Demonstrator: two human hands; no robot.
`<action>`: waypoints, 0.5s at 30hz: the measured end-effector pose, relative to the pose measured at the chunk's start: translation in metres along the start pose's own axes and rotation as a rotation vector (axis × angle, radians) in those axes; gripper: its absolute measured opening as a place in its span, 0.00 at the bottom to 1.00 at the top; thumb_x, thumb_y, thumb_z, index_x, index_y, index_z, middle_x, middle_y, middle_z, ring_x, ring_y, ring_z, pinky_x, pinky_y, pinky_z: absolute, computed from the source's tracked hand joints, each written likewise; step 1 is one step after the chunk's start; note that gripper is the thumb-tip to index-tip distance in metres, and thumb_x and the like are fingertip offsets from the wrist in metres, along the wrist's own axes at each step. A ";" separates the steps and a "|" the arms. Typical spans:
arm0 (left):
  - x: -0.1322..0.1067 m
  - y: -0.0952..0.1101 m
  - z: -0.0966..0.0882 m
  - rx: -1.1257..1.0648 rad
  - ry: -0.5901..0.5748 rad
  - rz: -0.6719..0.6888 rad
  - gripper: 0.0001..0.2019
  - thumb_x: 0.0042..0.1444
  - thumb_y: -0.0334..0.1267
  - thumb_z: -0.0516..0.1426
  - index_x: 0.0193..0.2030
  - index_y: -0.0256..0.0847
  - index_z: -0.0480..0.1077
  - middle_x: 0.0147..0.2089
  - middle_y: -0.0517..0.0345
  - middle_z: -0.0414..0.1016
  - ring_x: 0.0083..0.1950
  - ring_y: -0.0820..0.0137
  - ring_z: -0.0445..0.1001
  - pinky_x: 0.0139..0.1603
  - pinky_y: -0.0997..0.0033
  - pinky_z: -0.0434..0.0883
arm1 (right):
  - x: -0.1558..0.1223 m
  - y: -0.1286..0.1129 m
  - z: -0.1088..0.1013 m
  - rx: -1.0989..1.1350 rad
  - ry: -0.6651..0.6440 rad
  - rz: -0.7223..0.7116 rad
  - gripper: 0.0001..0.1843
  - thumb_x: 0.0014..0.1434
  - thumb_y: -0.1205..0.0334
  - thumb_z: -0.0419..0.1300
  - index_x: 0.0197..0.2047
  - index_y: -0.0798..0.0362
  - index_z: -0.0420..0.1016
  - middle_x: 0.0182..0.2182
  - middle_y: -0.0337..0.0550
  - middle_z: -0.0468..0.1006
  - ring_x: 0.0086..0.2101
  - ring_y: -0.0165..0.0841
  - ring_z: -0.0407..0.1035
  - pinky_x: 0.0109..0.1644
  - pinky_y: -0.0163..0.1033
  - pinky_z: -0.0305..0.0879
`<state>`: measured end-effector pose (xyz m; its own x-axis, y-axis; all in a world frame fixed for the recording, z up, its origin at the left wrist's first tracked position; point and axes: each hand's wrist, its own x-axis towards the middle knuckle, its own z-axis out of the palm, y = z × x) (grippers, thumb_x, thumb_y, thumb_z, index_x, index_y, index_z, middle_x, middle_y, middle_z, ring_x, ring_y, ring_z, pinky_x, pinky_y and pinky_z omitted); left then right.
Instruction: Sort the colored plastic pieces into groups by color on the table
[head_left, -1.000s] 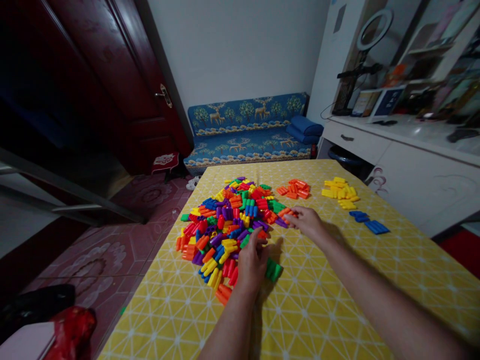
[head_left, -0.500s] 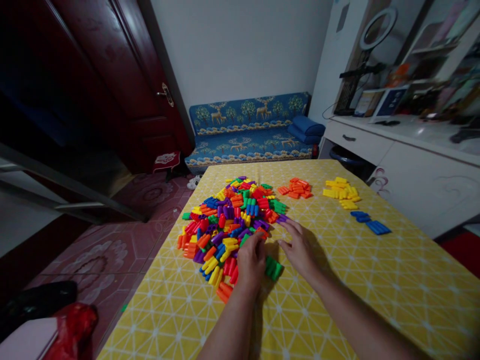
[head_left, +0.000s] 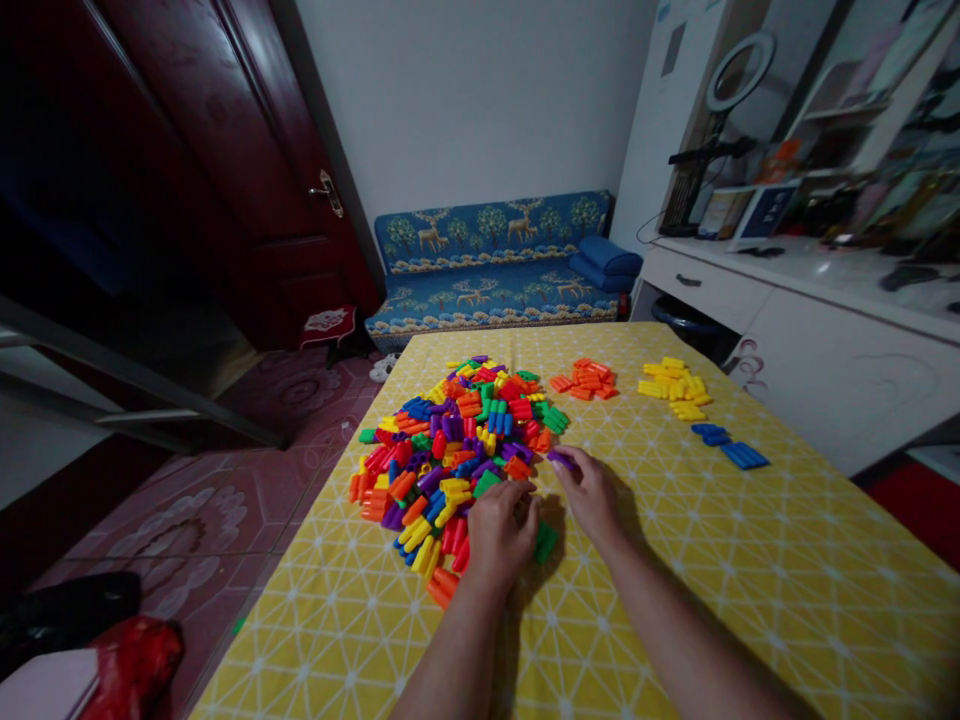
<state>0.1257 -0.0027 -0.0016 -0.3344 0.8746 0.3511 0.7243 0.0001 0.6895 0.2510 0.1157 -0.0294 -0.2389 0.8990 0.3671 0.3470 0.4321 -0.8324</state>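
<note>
Setting: a table (head_left: 675, 590) under a yellow patterned cloth, seen from above the person's own arms
Mixed pile (head_left: 457, 445): many-coloured plastic blocks heaped on the left half of the table
Left hand (head_left: 499, 535): at the near edge of the pile, fingers curled downward; I cannot tell whether they grip a block
Green block (head_left: 545, 541): on the cloth, just beside the left hand
Right hand (head_left: 592, 495): fingers held close together, tips touching a purple block (head_left: 561, 459) at the pile's right edge; a pinch cannot be confirmed
Sorted groups: orange blocks (head_left: 585, 380), yellow blocks (head_left: 671, 388) and blue blocks (head_left: 733, 449), well apart at the far right
Behind: a blue sofa (head_left: 495, 265)
</note>
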 end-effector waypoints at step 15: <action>0.004 -0.007 -0.026 0.060 -0.285 0.175 0.20 0.49 0.33 0.63 0.51 0.45 0.76 0.52 0.51 0.78 0.51 0.58 0.75 0.50 0.60 0.71 | 0.007 0.005 -0.001 0.399 0.147 0.240 0.22 0.55 0.43 0.58 0.42 0.52 0.75 0.41 0.49 0.81 0.39 0.39 0.75 0.42 0.42 0.74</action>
<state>0.1038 -0.0118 0.0112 -0.0257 0.9643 0.2637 0.7931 -0.1409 0.5926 0.2520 0.1244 -0.0305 -0.0538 0.9828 0.1767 -0.0051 0.1767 -0.9843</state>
